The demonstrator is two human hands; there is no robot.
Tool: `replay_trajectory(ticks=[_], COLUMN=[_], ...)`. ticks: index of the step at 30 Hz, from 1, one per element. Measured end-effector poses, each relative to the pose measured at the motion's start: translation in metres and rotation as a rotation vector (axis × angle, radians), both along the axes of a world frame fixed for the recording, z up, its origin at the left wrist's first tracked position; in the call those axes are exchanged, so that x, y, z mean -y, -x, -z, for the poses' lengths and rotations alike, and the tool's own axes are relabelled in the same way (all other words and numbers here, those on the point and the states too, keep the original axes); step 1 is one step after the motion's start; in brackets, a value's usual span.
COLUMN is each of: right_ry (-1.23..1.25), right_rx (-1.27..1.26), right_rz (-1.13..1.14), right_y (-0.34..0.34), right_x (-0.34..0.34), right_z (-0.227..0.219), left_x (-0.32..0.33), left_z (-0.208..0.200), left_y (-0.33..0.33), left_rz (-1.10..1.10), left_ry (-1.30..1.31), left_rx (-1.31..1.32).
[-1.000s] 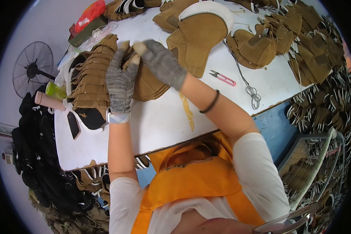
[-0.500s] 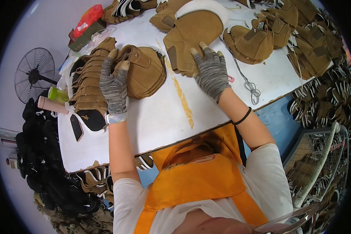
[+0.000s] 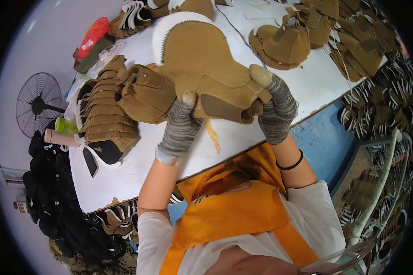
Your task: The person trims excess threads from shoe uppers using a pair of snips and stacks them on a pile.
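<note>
Both hands, in grey knit gloves with pale bare-looking fingertips, hold up one brown suede boot upper [image 3: 215, 68] with a stitched white fleece edge along its far curve. My left hand [image 3: 181, 128] is closed on its near left corner, thumb on top and the other fingers hidden beneath. My right hand [image 3: 277, 107] grips its right end beside a small pull loop, where the piece gapes open. Just left of my left hand lies a stack of folded suede uppers [image 3: 147, 94]. Beyond it is a row of overlapping uppers [image 3: 108, 112].
More suede uppers [image 3: 282, 46] lie at the far right of the white table [image 3: 243, 146], and others [image 3: 360, 48] beyond them. A phone [image 3: 90, 161], a pink bottle [image 3: 59, 137] and a green cup [image 3: 66, 125] sit at the left edge. A fan [image 3: 38, 105] stands left; a wire cart [image 3: 371, 188] right.
My left hand has left the folded stack and moved right to grip the upper. The upper has come up off the table toward me, and my right hand now clasps its end.
</note>
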State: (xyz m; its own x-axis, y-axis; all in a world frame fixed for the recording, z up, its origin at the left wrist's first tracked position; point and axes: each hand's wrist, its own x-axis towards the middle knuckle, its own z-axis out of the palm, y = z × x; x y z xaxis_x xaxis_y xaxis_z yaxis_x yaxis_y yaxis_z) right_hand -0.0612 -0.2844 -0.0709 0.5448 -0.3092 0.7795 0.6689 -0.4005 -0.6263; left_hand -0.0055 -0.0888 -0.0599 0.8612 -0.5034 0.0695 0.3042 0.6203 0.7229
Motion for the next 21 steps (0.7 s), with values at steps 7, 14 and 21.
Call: replay_trajectory(ticks=[7, 14, 21], right_ry=[0.15, 0.428, 0.677], right_rx=[-0.364, -0.288, -0.279], right_rz=[-0.182, -0.105, -0.072], right_y=[0.024, 0.023, 0.022], right_x=[0.032, 0.035, 0.038], right_z=[0.015, -0.02, -0.024], left_x=[0.0, -0.017, -0.015], left_z=[0.011, 0.035, 0.04], left_y=[-0.002, -0.006, -0.011], left_rz=[-0.05, -0.067, -0.074], left_ry=[-0.515, -0.647, -0.557], left_rx=[0.388, 0.697, 0.54])
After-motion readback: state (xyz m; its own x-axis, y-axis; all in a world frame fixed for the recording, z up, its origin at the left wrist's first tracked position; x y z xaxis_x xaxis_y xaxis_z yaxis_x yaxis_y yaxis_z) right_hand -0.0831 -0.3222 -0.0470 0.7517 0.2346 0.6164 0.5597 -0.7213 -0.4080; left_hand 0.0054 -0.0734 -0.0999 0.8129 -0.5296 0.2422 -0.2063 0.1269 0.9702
